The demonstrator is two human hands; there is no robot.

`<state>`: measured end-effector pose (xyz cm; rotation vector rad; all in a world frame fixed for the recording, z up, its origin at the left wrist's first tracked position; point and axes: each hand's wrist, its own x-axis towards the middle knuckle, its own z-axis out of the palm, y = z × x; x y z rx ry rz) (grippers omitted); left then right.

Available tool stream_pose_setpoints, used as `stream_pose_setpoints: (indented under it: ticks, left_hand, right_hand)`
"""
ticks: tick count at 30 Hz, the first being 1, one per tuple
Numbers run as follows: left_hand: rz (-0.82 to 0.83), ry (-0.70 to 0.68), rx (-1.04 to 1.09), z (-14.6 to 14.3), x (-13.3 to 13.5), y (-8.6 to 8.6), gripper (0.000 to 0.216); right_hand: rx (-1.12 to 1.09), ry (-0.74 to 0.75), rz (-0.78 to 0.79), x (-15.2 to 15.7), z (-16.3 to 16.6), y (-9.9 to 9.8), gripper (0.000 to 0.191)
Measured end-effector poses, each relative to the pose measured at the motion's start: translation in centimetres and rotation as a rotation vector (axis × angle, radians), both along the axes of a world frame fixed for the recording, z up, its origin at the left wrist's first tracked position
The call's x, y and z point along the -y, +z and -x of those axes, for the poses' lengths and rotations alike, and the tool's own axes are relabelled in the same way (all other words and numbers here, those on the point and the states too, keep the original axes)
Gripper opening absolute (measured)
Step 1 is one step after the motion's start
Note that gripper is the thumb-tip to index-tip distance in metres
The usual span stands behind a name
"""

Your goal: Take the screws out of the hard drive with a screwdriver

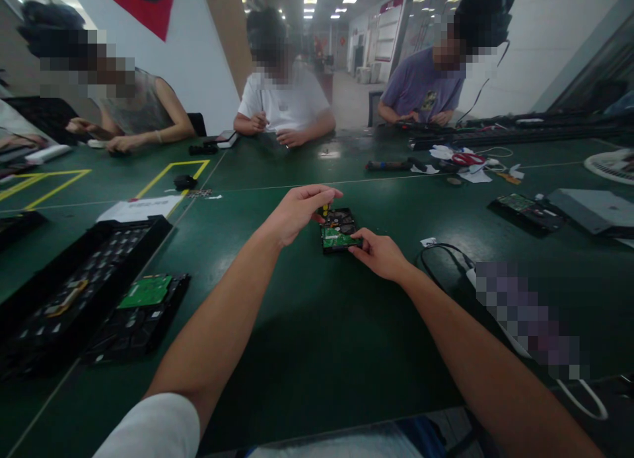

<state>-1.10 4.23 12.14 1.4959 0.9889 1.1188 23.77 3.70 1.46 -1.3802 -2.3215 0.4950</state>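
Observation:
In the head view a hard drive (pixel 341 237) with a green circuit board lies on the table in front of me. My left hand (pixel 300 210) is above its far left part, fingers closed around a short screwdriver (pixel 325 211) with a yellow-and-black handle. The screwdriver stands upright over the drive; its tip is hidden. My right hand (pixel 379 252) pinches the drive's near right edge between thumb and fingers.
Left of me are another hard drive (pixel 143 306) and a long black tray (pixel 94 266) of small parts. To the right lie a circuit-board unit (pixel 528 214), a grey box (pixel 594 210) and a cable (pixel 446 247). Three people sit across the green table (pixel 307 352).

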Motion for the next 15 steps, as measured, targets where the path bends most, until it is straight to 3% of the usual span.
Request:
stream_pose_setpoints:
  ticks: [5,15]
  left_hand:
    - [0.054,-0.042,-0.005,-0.1,0.42,0.49,0.028]
    - [0.123,0.031,0.124,-0.63,0.42,0.58,0.013]
  right_hand:
    - [0.012,-0.004,0.008,-0.13,0.04,-0.19,0.031]
    - [0.023,-0.007,0.02,0.12,0.09,0.25,0.031]
